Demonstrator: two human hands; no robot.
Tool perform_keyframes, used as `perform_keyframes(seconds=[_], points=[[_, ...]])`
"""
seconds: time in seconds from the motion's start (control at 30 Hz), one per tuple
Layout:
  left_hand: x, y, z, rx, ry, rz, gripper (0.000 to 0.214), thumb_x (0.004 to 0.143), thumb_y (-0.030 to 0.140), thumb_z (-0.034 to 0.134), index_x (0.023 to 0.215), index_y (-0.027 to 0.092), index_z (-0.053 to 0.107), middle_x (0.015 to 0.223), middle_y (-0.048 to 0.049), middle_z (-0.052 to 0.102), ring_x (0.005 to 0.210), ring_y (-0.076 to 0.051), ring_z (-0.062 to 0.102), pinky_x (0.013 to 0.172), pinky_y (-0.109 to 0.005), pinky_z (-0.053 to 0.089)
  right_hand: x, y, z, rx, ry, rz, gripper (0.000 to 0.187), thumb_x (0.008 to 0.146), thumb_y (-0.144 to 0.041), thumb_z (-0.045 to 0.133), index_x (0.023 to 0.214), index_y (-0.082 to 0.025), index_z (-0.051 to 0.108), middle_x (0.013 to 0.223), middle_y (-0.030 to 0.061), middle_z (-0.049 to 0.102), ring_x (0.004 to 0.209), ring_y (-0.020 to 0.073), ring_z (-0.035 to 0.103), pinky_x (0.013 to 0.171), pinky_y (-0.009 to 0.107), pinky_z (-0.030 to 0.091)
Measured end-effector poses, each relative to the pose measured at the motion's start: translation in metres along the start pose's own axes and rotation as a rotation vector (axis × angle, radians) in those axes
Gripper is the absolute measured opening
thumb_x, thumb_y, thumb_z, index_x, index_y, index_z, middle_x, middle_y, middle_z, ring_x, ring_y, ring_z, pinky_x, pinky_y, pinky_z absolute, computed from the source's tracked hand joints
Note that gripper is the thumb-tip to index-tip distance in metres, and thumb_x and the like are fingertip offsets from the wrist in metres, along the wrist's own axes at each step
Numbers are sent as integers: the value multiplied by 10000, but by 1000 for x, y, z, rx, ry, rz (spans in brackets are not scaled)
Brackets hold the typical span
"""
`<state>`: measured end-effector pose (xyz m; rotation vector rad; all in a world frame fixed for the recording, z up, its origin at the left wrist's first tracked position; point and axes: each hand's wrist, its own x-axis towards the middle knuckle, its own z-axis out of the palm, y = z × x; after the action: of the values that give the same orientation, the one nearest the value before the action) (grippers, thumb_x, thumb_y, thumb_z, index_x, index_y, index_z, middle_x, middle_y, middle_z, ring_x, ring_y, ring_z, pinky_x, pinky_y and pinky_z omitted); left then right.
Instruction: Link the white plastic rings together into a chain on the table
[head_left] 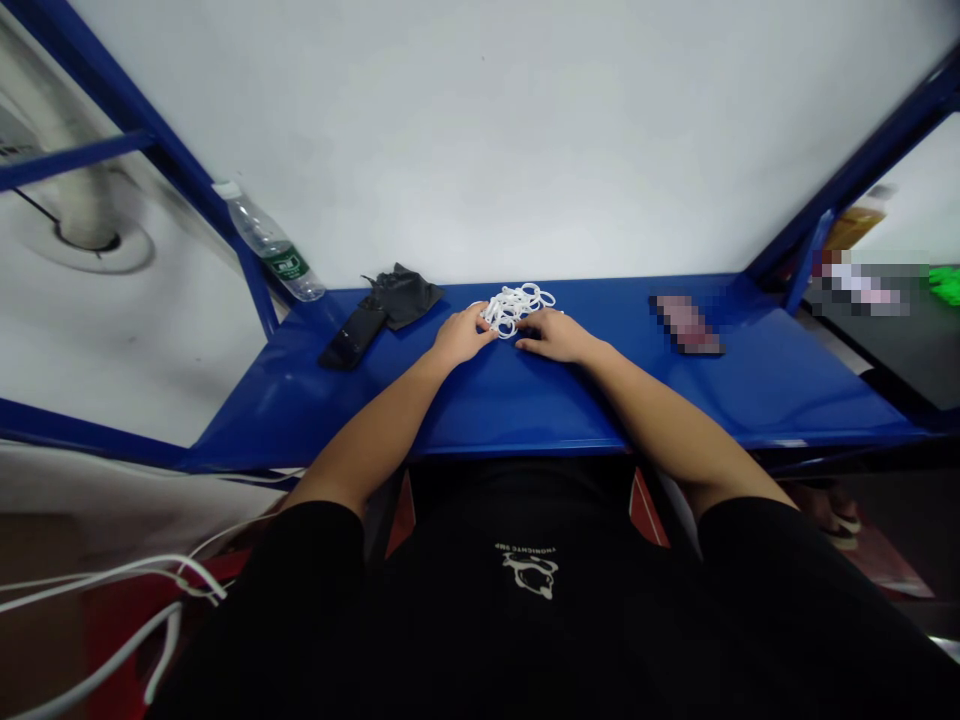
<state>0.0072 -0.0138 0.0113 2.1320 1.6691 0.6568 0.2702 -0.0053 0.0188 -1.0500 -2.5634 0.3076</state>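
Note:
A small heap of thin white rings (pixel 517 303) lies on the blue shelf top (pixel 517 405); their material is too small to make out. My left hand (pixel 463 334) rests against the heap's left side, its fingers curved and apart, the tips touching the rings. From the right, my right hand (pixel 553 335) reaches to the heap's near edge with thumb and fingers apart. Neither hand visibly grips a ring, though some fingertips are partly hidden among them.
Left of the heap are a black phone (pixel 352 335), a crumpled black bag (pixel 405 296) and a plastic bottle (pixel 274 245) leaning at the frame. A pixelated flat item (pixel 688 325) lies to the right. Blue posts (pixel 259 290) bound the shelf; white cables (pixel 112 575) hang lower left.

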Motion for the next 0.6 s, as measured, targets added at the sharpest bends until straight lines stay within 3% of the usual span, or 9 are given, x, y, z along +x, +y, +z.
perform_keyframes(seconds=[0.23, 0.4, 0.47, 0.6], points=[[-2, 2, -1, 5, -9, 8, 728, 1019, 318, 867, 1693, 244, 604, 1486, -95, 816, 1475, -332, 706, 1216, -414, 542, 0, 0, 0, 40, 44, -9, 391, 1019, -368, 751, 1361, -206, 850, 1302, 139, 866, 1155, 317, 775, 1035, 450, 586], [-4, 5, -5, -9, -27, 30, 661, 1010, 324, 856, 1632, 226, 654, 1512, -118, 795, 1459, -346, 707, 1204, -434, 545, 1, 16, -8, 33, 208, 179, 331, 1064, -364, 672, 1275, -187, 856, 1270, 153, 851, 1070, 297, 763, 1012, 425, 584], [-4, 7, -6, 7, -23, 25, 635, 1005, 330, 855, 1604, 218, 675, 1463, -123, 810, 1422, -348, 716, 1181, -433, 551, 2, 29, -9, 6, 255, 270, 368, 1059, -338, 652, 1335, -177, 835, 1354, 177, 828, 1140, 328, 761, 1070, 465, 592], [-6, 9, -7, 25, -14, 24, 616, 1006, 337, 847, 1586, 204, 686, 1374, -121, 820, 1356, -334, 726, 1140, -415, 557, 2, 50, -9, -9, 227, 395, 472, 1037, -284, 651, 1478, -167, 774, 1495, 194, 793, 1332, 394, 746, 1180, 547, 577]])
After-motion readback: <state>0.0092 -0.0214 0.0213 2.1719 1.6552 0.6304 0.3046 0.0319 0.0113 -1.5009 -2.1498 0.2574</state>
